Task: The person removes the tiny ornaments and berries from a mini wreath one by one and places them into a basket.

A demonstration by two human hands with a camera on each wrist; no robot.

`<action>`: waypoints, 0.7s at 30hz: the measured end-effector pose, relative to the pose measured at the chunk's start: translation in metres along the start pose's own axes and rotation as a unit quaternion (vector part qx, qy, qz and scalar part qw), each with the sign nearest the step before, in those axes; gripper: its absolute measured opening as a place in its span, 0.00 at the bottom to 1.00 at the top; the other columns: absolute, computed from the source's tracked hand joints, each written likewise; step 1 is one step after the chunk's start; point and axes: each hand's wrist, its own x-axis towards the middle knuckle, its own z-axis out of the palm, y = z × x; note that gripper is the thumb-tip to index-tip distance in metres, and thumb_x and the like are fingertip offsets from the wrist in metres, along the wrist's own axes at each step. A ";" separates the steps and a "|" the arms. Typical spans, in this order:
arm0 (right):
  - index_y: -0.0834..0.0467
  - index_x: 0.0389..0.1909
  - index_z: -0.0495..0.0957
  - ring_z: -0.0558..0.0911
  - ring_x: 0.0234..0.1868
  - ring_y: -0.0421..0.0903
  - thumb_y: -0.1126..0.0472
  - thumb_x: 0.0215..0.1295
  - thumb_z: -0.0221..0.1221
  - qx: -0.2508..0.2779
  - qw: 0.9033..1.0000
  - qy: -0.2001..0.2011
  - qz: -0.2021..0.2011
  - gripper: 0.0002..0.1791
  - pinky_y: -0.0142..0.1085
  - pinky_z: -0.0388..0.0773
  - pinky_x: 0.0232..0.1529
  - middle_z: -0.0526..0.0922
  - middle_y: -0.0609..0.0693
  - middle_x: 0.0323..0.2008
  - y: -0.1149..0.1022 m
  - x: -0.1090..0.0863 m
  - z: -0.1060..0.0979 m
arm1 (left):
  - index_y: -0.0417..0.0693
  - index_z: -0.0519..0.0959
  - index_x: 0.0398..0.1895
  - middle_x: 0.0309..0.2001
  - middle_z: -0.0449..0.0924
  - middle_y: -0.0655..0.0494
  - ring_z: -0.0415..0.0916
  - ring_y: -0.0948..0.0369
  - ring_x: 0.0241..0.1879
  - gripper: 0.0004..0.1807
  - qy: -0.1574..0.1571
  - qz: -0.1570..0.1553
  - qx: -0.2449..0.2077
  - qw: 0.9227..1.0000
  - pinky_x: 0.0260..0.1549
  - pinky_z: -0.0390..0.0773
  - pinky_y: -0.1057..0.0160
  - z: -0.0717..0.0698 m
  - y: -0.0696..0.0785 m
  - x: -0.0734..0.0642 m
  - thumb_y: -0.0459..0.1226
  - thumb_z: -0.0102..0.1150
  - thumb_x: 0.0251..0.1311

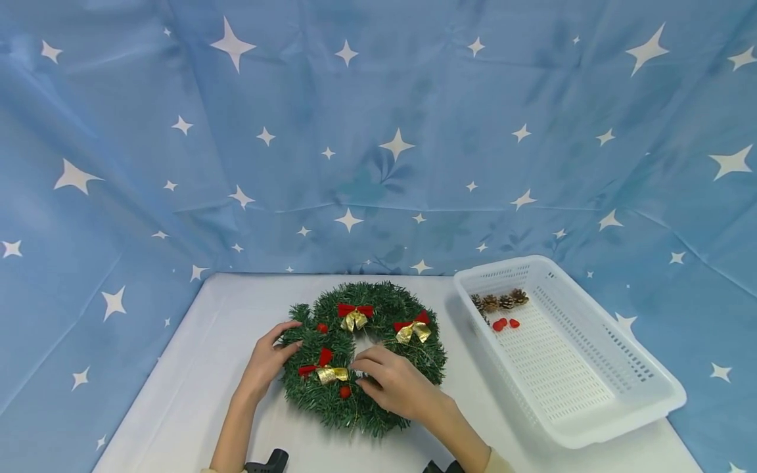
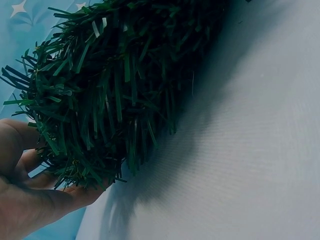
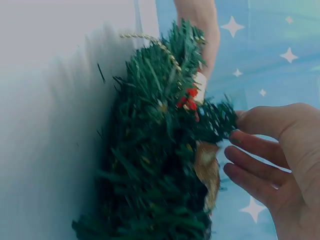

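Observation:
A green tinsel wreath [image 1: 331,410] with red-and-gold bows and red berries lies on the white table. My left hand [image 1: 266,364] grips its left edge; in the left wrist view the fingers [image 2: 80,197] curl round the green strands. Over the wreath's middle is my right hand [image 1: 402,384]. The right wrist view shows its thumb and forefinger pinching the tip of a green sprig [image 3: 217,120] that sticks up from the wreath, the other fingers loosely bent. Just beside that sprig are red berries [image 3: 190,100] and a gold bow [image 3: 207,170].
To the right stands a white plastic basket [image 1: 591,420], holding several pine cones [image 1: 506,301] and a few small red pieces [image 1: 500,324]. Behind the white table [image 1: 236,295] hangs a blue cloth [image 1: 378,177] with white stars. A gold beaded cord [image 3: 145,36] trails off the wreath.

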 end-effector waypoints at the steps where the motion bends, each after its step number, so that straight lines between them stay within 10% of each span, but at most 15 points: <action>1: 0.59 0.48 0.85 0.85 0.49 0.42 0.67 0.61 0.72 0.000 1.000 -0.005 -0.002 0.15 0.25 0.80 0.52 0.85 0.48 0.46 -0.001 0.001 0.002 | 0.52 0.70 0.74 0.80 0.54 0.41 0.72 0.39 0.67 0.27 0.000 0.000 0.001 1.000 0.44 0.72 0.56 0.000 0.000 0.000 0.38 0.60 0.73; 21: 0.54 0.48 0.86 0.84 0.48 0.40 0.63 0.66 0.69 0.015 0.996 -0.084 0.005 0.11 0.21 0.78 0.50 0.84 0.46 0.48 -0.013 0.006 0.022 | 0.53 0.70 0.74 0.80 0.54 0.42 0.73 0.39 0.67 0.27 0.001 0.001 0.004 1.000 0.61 0.73 0.39 0.000 -0.001 0.001 0.38 0.59 0.73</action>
